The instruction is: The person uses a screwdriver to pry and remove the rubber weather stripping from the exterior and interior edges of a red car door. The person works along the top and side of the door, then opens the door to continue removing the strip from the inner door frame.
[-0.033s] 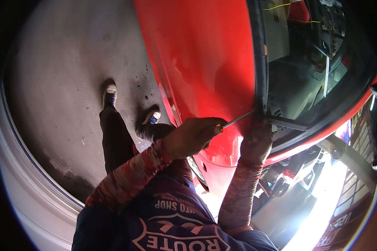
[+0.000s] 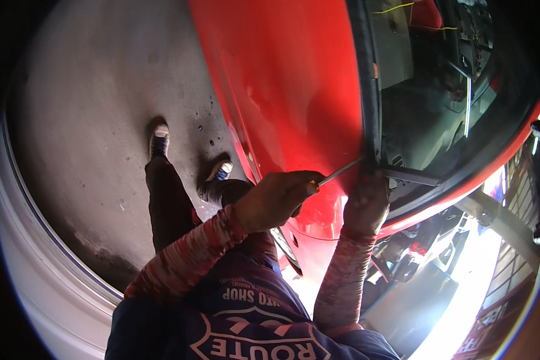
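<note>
My left hand (image 2: 276,201) is closed in a fist around a slim, straight, metal-shafted hand tool (image 2: 341,171), a small patch of orange showing beside the thumb and the rest of its handle hidden within the grip. The tool lies at a slant above a glossy red painted car body panel (image 2: 288,78), its shaft pointing up and to the right, its far end at the long black window trim (image 2: 369,90) bordering that panel. My right hand (image 2: 366,201) is at the lower part of this trim, just beside the tool's far end and apart from the left hand; its fingers are in shadow, and I cannot tell whether they are clamped on the trim or merely rest against it. To the right of the trim I see a dark, partly reflecting glass window (image 2: 426,126), with a short, straight dark bar (image 2: 411,176) crossing its lower corner. Red-and-white patterned fabric sleeves (image 2: 180,255) cover both forearms, which reach out past a dark blue shirt with white print (image 2: 240,318). Two blue-and-white shoes (image 2: 159,144) stand on the grey, stained floor (image 2: 102,120), left of the panel.
</note>
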Action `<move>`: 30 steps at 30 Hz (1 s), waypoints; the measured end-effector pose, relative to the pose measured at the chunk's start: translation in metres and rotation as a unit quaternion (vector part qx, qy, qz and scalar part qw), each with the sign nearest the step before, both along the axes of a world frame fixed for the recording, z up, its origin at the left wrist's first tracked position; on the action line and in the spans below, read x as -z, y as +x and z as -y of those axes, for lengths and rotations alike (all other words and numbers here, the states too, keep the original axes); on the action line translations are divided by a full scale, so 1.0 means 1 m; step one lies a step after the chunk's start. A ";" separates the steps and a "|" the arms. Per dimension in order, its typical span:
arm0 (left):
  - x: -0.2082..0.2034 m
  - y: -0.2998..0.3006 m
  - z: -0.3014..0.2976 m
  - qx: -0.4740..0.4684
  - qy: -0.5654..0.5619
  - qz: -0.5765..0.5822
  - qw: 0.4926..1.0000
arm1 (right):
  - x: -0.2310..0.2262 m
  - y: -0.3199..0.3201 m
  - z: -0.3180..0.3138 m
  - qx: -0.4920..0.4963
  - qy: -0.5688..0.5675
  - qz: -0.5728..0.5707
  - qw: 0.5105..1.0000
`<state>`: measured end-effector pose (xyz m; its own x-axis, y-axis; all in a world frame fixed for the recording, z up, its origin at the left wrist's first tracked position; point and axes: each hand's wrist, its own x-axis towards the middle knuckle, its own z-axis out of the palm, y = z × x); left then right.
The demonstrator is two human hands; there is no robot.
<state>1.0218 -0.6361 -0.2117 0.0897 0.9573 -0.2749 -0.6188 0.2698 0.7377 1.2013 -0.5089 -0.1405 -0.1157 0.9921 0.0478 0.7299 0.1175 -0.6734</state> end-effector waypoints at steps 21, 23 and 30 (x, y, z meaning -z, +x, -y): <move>0.021 -0.024 -0.025 0.092 0.017 -0.130 0.987 | -0.019 -0.036 0.007 0.229 -0.134 -0.311 0.913; 0.019 -0.034 -0.027 0.109 0.000 -0.076 0.991 | -0.017 -0.038 0.008 0.212 -0.104 -0.310 0.921; 0.014 -0.055 -0.017 0.135 0.004 -0.065 0.989 | -0.012 -0.038 0.008 0.203 -0.083 -0.354 0.909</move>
